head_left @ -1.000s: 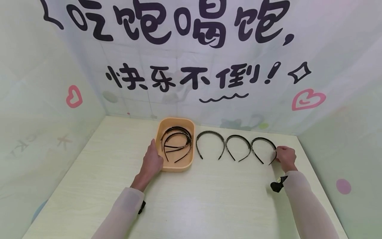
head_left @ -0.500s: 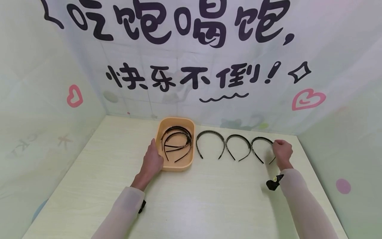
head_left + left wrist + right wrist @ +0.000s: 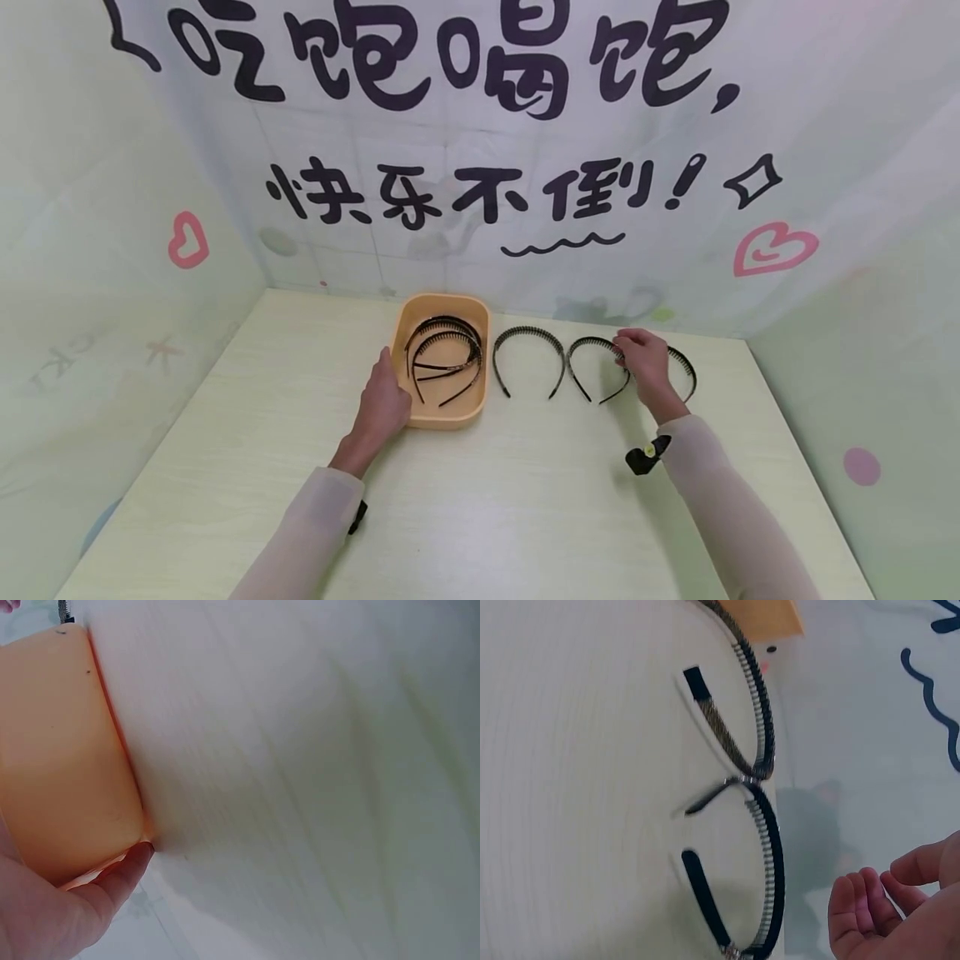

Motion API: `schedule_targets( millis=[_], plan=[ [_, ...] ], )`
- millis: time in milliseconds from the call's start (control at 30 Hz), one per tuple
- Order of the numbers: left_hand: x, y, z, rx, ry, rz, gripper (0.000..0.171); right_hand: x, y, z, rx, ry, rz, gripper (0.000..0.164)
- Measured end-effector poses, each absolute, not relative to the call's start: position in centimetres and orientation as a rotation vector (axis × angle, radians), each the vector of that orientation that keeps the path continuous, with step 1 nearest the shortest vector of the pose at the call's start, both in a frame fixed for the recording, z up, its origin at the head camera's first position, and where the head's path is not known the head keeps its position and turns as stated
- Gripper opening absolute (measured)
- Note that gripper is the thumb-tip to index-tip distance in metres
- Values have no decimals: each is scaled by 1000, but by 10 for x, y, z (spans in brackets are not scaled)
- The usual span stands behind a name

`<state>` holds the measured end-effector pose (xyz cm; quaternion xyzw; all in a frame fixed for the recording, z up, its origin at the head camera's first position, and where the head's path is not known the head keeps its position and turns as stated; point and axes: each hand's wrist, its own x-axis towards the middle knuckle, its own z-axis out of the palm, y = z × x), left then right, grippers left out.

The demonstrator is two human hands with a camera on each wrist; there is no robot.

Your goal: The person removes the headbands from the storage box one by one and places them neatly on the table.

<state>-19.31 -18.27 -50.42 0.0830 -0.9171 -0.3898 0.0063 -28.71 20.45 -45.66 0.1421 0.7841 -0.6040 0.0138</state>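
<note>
My left hand holds the left side and near corner of an orange plastic tray, its thumb bent along the wall in the left wrist view. Several black toothed headbands lie overlapped inside the tray. To its right, three more form a row on the table: a left headband, a middle headband and a right headband. Over the gap between the last two is my right hand, covering part of both. Its fingers are loosely curled with nothing between them in the right wrist view.
The pale wooden table backs onto a white printed curtain with large black characters. Similar sheets enclose the left and right sides. A small black camera sits on the right wrist.
My right hand has moved left, from the outer side of the right headband to above the middle one. The left hand, tray and headbands have stayed in place.
</note>
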Motion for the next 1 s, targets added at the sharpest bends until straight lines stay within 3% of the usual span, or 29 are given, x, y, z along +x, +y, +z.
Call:
schedule_targets(
  millis=[667,1000],
  plan=[
    [-193,-184,-505,259,-2869,-1212,74,-266,88,-444,48,2073,-1869,27],
    [-193,-184,-504,247,-2868,-1214,74,-250,58,-433,-81,1830,-1813,37]
  ],
)
